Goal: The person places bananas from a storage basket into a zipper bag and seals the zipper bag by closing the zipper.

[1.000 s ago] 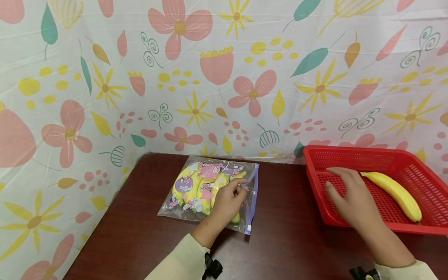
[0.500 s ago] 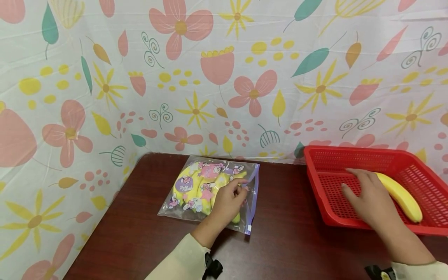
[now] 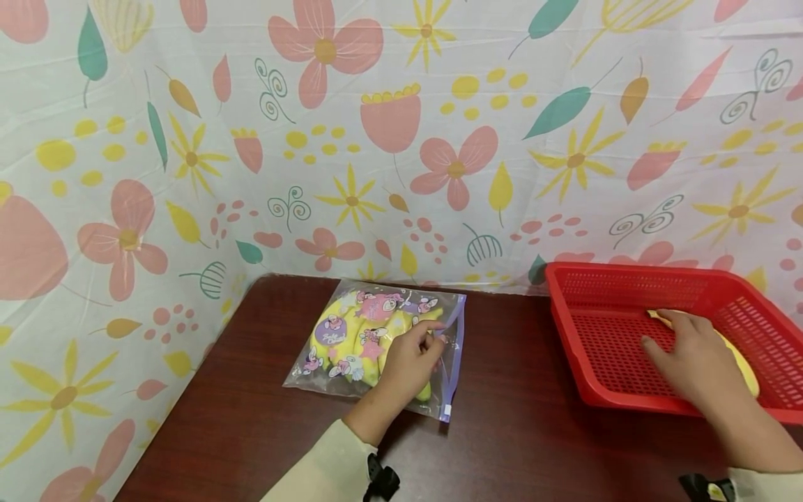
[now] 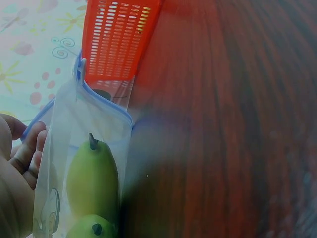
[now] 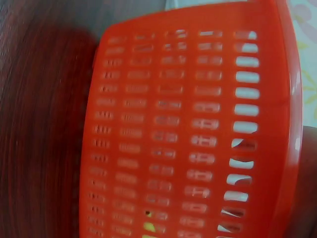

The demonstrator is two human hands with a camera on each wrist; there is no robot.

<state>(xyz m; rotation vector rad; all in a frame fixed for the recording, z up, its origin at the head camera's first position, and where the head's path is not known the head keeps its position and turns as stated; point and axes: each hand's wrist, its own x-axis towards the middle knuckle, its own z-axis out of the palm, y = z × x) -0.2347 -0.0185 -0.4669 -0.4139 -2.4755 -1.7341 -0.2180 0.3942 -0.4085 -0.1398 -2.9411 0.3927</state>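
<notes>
A clear zip bag (image 3: 341, 366) with purple trim and cartoon prints lies on the table at centre left. Inside it are yellow bananas, whose greenish dark-tipped ends (image 4: 93, 176) show in the left wrist view. My left hand (image 3: 410, 355) pinches the bag's upper layer near the zip edge, and the mouth gapes there. Over the red basket (image 3: 580, 362) at the right, my right hand (image 3: 702, 355) reaches down with spread, relaxed fingers. It overlaps a single banana (image 3: 746, 369), hiding the fruit's middle. In the right wrist view the basket wall hides most of the hand.
The dark wooden table (image 3: 502, 432) shows between bag and basket. Behind it hangs a flower-printed cloth (image 3: 389, 181), which also covers the left side. The basket's raised rim (image 3: 627, 267) stands close to the cloth.
My right hand has moved rightward within the basket, from beside the banana to over it. The left hand and the bag have stayed put.
</notes>
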